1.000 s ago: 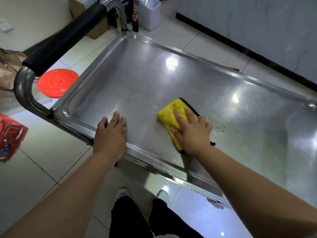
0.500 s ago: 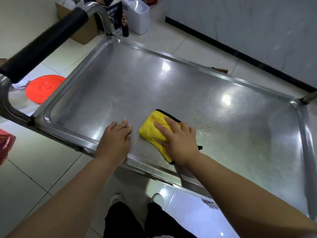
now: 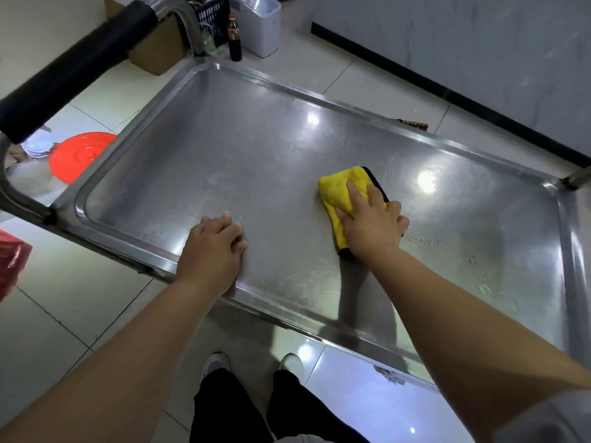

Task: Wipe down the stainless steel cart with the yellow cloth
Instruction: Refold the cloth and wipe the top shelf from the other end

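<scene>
Stainless steel cart (image 3: 198, 91) top seen from above, raised rim all round, black-padded handle (image 3: 73, 71) at left end. Yellow cloth (image 3: 339, 193), folded w/ black edging, flat on tray surface approx centre, a bit toward near edge & right of middle. Right hand (image 3: 372, 225) palm-down on cloth, fingers spread & pressing flat, not pinching; cloth's far-left part sticking out past fingertips. Left hand (image 3: 212, 251) flat on bare steel just inside near rim, left of cloth & well apart from it, fingers close together, holding nothing. Pale specks/crumbs (image 3: 425, 243) on surface right of cloth, toward right end. On floor past left end: red lid (image 3: 76, 156), dark bottle (image 3: 234, 36) & white bin (image 3: 260, 25) beyond far-left corner.
</scene>
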